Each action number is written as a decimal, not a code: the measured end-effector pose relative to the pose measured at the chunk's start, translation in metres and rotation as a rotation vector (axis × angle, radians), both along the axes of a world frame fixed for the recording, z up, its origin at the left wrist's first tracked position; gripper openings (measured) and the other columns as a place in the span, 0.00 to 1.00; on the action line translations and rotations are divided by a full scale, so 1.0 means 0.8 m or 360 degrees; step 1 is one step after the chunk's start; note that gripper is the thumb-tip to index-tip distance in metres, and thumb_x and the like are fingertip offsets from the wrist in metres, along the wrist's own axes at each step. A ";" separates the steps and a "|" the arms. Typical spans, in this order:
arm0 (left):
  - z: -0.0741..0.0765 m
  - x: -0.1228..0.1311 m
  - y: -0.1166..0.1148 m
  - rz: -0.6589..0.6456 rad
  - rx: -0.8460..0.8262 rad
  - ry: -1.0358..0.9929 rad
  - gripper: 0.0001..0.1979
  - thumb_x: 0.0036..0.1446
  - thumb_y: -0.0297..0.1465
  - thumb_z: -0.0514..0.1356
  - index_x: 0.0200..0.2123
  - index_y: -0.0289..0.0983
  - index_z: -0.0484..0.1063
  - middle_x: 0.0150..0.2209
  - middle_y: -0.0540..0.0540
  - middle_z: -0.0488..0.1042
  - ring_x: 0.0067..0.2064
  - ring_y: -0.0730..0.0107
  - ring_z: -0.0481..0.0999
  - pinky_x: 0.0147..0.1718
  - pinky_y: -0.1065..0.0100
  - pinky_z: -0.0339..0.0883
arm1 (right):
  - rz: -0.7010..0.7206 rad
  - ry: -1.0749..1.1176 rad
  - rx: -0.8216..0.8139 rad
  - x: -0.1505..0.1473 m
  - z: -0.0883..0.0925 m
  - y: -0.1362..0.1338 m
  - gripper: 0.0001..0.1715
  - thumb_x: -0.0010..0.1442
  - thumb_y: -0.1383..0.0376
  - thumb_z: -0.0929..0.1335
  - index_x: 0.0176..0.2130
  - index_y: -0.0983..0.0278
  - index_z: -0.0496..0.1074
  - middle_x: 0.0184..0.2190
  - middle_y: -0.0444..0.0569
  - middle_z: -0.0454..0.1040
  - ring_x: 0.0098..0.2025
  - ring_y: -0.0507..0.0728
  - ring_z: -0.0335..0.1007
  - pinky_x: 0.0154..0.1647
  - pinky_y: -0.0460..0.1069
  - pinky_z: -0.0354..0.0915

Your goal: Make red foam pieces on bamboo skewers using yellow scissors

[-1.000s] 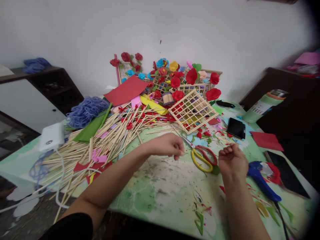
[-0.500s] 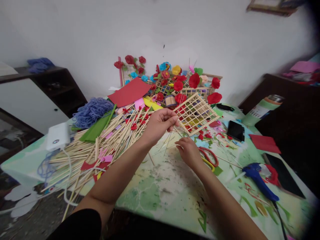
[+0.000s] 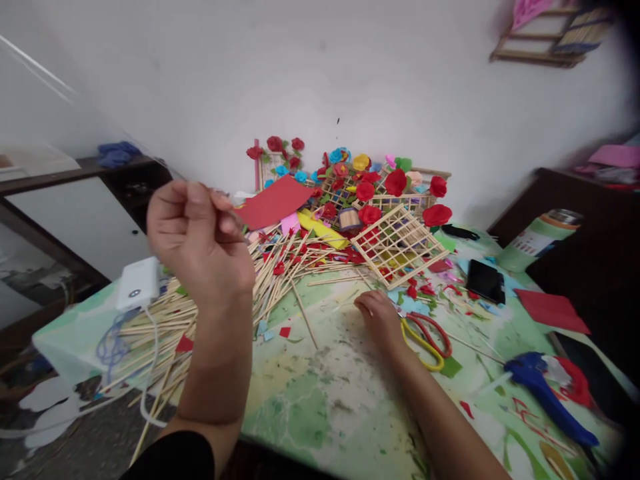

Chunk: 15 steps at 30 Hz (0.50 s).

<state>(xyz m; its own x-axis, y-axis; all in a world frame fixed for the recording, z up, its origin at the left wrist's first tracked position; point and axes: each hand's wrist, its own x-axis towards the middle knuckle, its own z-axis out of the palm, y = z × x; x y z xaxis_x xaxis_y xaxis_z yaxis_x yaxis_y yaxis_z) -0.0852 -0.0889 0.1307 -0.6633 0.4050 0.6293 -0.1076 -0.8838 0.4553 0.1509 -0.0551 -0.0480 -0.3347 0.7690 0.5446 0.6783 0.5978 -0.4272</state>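
Observation:
My left hand is raised in front of me with thumb and fingers pinched on a thin pale stick that slants up to the left. My right hand rests on the green table, fingers curled down; what is under them is hidden. Just right of it lie yellow-and-red scissors. A big heap of bamboo sticks spreads behind and left of both hands.
A wooden lattice and paper flowers stand against the wall. A blue glue gun lies at the right, with a black phone, red paper and a green bottle. A white power bank sits at the left.
My left hand has lifted up and to the left, away from the lattice, drawing a thin stick with it. My right hand stayed low by the scissors. The view tilted up.

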 end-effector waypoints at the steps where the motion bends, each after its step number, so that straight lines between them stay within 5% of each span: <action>1: 0.000 -0.002 0.000 -0.0001 -0.0019 -0.0013 0.05 0.54 0.27 0.57 0.26 0.41 0.67 0.23 0.57 0.67 0.23 0.84 0.64 0.18 0.79 0.55 | -0.0050 0.0189 0.0095 0.000 0.005 -0.002 0.09 0.58 0.67 0.62 0.30 0.63 0.71 0.30 0.49 0.72 0.36 0.55 0.65 0.39 0.50 0.61; 5: -0.011 0.016 0.011 -0.0171 -0.0199 0.0110 0.02 0.53 0.29 0.58 0.28 0.40 0.67 0.23 0.56 0.68 0.27 0.82 0.68 0.26 0.77 0.61 | -0.0234 0.0914 0.0329 -0.006 0.039 -0.019 0.04 0.55 0.66 0.66 0.28 0.62 0.70 0.27 0.46 0.70 0.33 0.54 0.66 0.38 0.52 0.63; 8: -0.031 0.055 0.021 -0.0530 -0.0598 0.0536 0.05 0.51 0.34 0.59 0.29 0.38 0.67 0.24 0.53 0.70 0.29 0.77 0.70 0.31 0.74 0.64 | -0.0316 0.1367 0.0170 -0.008 0.064 -0.037 0.05 0.52 0.63 0.68 0.29 0.63 0.70 0.26 0.45 0.70 0.29 0.53 0.66 0.33 0.49 0.63; 11: -0.059 0.101 0.026 -0.0992 -0.0886 0.0968 0.07 0.50 0.34 0.58 0.29 0.35 0.68 0.24 0.49 0.71 0.29 0.74 0.71 0.32 0.71 0.64 | -0.0364 0.1426 -0.0139 -0.003 0.073 -0.046 0.08 0.51 0.61 0.68 0.30 0.64 0.71 0.24 0.44 0.70 0.26 0.51 0.65 0.30 0.47 0.62; 15: -0.094 0.143 0.026 -0.1189 -0.0883 0.1249 0.05 0.49 0.31 0.58 0.27 0.34 0.69 0.26 0.49 0.70 0.29 0.75 0.68 0.31 0.72 0.63 | -0.0378 0.1354 -0.0270 0.011 0.057 -0.047 0.11 0.50 0.59 0.69 0.31 0.65 0.73 0.25 0.45 0.72 0.29 0.53 0.66 0.32 0.48 0.62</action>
